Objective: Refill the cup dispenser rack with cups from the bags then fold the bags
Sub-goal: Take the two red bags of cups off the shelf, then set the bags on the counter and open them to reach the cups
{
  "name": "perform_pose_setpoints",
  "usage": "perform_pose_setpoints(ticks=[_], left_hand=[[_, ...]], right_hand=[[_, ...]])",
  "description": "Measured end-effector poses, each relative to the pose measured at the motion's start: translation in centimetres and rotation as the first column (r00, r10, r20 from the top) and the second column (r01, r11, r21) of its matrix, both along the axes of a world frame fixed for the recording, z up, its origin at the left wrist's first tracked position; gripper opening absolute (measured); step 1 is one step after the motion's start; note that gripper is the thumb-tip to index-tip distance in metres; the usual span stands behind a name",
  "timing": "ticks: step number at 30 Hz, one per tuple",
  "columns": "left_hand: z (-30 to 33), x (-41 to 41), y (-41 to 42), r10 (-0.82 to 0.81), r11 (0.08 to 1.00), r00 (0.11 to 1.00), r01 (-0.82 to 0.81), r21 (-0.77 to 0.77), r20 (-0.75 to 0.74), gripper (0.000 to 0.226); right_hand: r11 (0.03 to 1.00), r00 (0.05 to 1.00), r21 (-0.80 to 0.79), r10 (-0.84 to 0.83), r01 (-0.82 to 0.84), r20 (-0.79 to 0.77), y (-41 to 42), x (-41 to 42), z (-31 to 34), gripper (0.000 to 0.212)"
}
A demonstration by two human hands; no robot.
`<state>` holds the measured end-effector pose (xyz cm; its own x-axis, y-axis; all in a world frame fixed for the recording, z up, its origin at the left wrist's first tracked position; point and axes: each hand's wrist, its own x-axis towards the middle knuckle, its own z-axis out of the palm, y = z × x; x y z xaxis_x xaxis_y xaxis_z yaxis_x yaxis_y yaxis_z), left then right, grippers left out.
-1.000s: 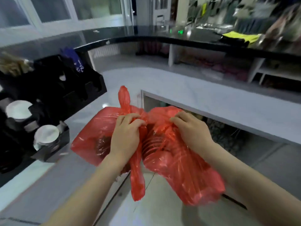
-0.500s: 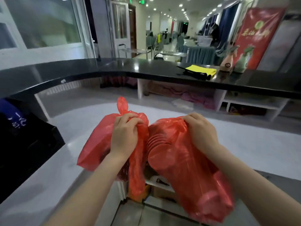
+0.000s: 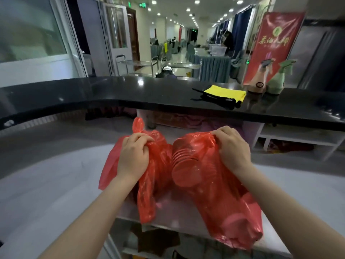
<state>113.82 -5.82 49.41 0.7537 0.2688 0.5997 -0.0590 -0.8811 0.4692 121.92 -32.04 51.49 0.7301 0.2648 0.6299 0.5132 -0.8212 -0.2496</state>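
Recessed ceiling lights [image 3: 188, 10] down the far hall give bright, cool light; the near area is dimmer. Small glare spots sit on the glossy black counter [image 3: 140, 90]. The wide-angle lens bows that counter's edge and stretches the frame's corners. Focus is soft throughout, and the lower part of the red bag [image 3: 233, 212] is smeared.
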Motion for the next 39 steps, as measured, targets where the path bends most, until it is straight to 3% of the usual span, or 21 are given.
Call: perform_pose_setpoints(ticks=[11,13,15,18,20,23,25,27,30,32,39], left_hand=[[-1.7,12.7,-1.7,0.041,0.998,0.999,-0.040,-0.038,0.025,0.028],[-3.0,13.3,-1.8,0.027,1.000,0.999,-0.026,0.015,-0.043,0.030],[-4.4,13.5,-1.6,0.027,0.998,0.979,-0.015,0.058,-0.202,0.043],[-6.5,13.4,-1.0,0.036,0.993,0.909,0.016,0.120,-0.416,0.063],[-7.4,13.2,-0.6,0.029,0.987,0.896,0.045,0.155,-0.443,0.068],[-7.7,12.6,0.1,0.013,0.987,0.881,0.065,0.148,-0.474,0.071],[-8.1,11.6,0.7,0.019,0.984,0.877,0.070,0.165,-0.481,0.072],[-8.2,10.4,1.4,-0.043,0.989,0.882,0.105,0.106,-0.469,0.075],[-7.6,8.5,2.3,-0.292,0.934,0.902,0.197,-0.298,-0.318,0.074],[-7.4,7.4,3.4,-0.322,0.846,0.926,0.188,-0.500,-0.196,0.066],[-8.0,4.5,6.6,-0.197,0.948,0.930,0.099,-0.303,-0.310,0.059]], right_hand=[[0.983,0.991,-0.125,0.134,-0.135,-0.022,-1.3,14.1,-1.7,0.027],[0.973,0.980,-0.134,0.195,-0.187,0.049,-0.6,14.4,-2.7,0.022],[0.965,0.969,-0.151,0.229,-0.214,0.093,0.3,14.1,-3.7,0.015],[0.957,0.976,-0.216,0.211,-0.196,0.049,1.6,12.8,-5.5,0.012],[0.943,0.986,-0.292,0.165,-0.162,-0.013,2.2,12.0,-6.8,0.015],[0.893,0.972,-0.422,0.063,-0.157,-0.227,2.8,11.0,-8.3,0.029],[0.898,0.968,-0.425,0.005,-0.114,-0.250,3.6,10.1,-8.4,0.033],[0.946,0.988,-0.320,0.001,-0.050,-0.152,5.0,9.0,-7.6,0.037],[0.982,0.984,-0.101,0.151,-0.161,-0.097,8.0,7.5,-6.3,0.033],[0.963,0.954,-0.033,0.259,-0.267,-0.154,10.5,6.6,-5.7,0.031],[0.895,0.842,-0.106,0.360,-0.433,-0.402,15.9,5.6,-7.0,0.037]])
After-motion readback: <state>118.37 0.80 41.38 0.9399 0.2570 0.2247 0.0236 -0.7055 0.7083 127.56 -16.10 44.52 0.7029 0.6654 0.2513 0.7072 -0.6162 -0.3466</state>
